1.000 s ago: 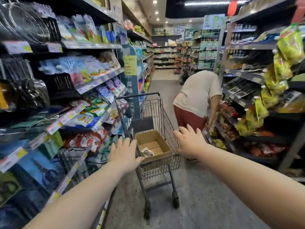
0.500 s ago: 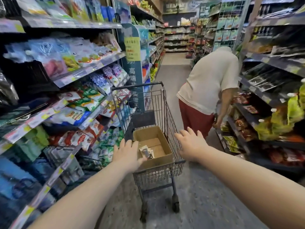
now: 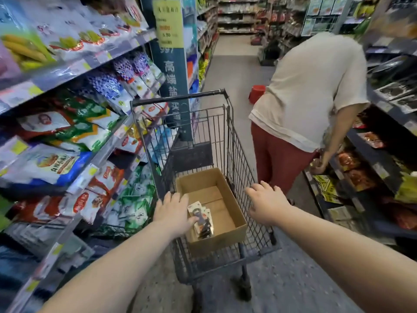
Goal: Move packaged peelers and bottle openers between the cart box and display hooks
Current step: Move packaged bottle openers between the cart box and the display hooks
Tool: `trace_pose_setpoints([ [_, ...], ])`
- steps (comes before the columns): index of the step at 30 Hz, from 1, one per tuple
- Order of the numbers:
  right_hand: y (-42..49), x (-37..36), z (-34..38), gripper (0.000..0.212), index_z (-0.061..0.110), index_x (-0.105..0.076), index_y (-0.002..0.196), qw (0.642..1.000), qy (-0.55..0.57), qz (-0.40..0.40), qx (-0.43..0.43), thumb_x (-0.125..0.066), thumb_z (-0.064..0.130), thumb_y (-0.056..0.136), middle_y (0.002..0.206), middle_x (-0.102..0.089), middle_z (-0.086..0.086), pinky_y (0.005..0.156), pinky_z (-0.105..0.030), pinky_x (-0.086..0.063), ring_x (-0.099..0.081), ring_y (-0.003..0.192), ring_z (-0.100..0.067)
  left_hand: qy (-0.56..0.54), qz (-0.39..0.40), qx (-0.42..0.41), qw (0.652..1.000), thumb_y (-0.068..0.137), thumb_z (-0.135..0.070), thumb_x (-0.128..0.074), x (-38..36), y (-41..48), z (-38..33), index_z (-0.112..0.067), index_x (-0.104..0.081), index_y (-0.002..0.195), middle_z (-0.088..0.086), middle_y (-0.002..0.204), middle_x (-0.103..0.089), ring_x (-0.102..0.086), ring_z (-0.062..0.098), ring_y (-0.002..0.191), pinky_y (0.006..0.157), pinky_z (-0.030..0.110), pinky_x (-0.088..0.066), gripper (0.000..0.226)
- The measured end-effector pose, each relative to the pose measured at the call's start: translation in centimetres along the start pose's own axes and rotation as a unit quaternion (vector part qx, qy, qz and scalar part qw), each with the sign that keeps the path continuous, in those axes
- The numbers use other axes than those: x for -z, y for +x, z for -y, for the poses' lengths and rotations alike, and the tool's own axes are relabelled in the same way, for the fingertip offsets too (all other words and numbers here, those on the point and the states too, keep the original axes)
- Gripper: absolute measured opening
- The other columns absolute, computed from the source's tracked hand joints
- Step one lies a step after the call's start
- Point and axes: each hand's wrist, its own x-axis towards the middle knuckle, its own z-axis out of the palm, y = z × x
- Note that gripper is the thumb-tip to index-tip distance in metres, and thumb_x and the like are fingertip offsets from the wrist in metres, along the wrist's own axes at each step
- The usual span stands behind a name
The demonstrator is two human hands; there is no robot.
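An open cardboard box [image 3: 226, 236] sits in the near end of a dark wire shopping cart [image 3: 234, 159]. A small stack of carded packages [image 3: 202, 220] lies at the box's near left corner; I cannot tell which tools they hold. My left hand [image 3: 173, 208] rests on the cart's near left edge, thumb beside the packages. My right hand [image 3: 267, 204] lies over the near right edge. Both hands cover the push handle, which is hidden under them. No display hooks with peelers or openers are in view.
A person in a pale shirt and red trousers [image 3: 309, 91] bends at the right shelves, close to the cart's right front. Food-bag shelves [image 3: 74, 123] line the left. A blue pillar sign [image 3: 172, 71] stands ahead left, a red stool [image 3: 257, 93] beyond.
The cart and I have rolled forward down the aisle, closer to the bending person and the blue pillar. Both hands stay on the cart's near edge.
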Motion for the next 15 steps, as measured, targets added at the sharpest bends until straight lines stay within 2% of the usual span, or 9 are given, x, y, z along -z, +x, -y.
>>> trace_pose_setpoints([
  [3, 3.5, -2.0, 0.2, 0.058, 0.021, -0.031, 0.141, 0.999, 0.012, 0.052, 0.001, -0.045, 0.036, 0.086, 0.146, -0.036, -0.007, 0.109, -0.057, -0.022, -0.022, 0.14, -0.032, -0.011, 0.032, 0.004, 0.999, 0.084, -0.063, -0.046, -1.8, 3.1, 0.5, -0.018, -0.018, 0.148, 0.008, 0.155, -0.025, -0.015, 0.032, 0.144, 0.115, 0.05, -0.017, 0.082],
  [11, 15.1, -8.1, -0.4, 0.053, 0.02, -0.039, 0.135, 0.99, 0.016, 0.133, 0.037, -0.051, 0.037, 0.085, 0.139, -0.042, -0.006, 0.104, -0.052, -0.031, -0.033, 0.132, -0.03, -0.067, 0.109, 0.019, 0.992, 0.089, -0.055, -0.041, -7.5, 10.8, 0.9, -0.017, -0.022, 0.146, 0.01, 0.153, -0.027, -0.017, 0.031, 0.144, 0.117, 0.046, -0.018, 0.071],
  [15, 20.5, -12.3, -0.4, 0.051, 0.02, -0.04, 0.134, 0.981, 0.031, 0.187, 0.051, -0.053, 0.036, 0.087, 0.137, -0.045, -0.006, 0.105, -0.049, -0.031, -0.036, 0.13, -0.029, -0.113, 0.139, 0.047, 0.983, 0.093, -0.049, -0.04, -10.9, 14.7, 1.1, -0.014, -0.033, 0.14, 0.008, 0.146, -0.037, -0.031, 0.025, 0.136, 0.111, 0.038, -0.028, 0.058],
])
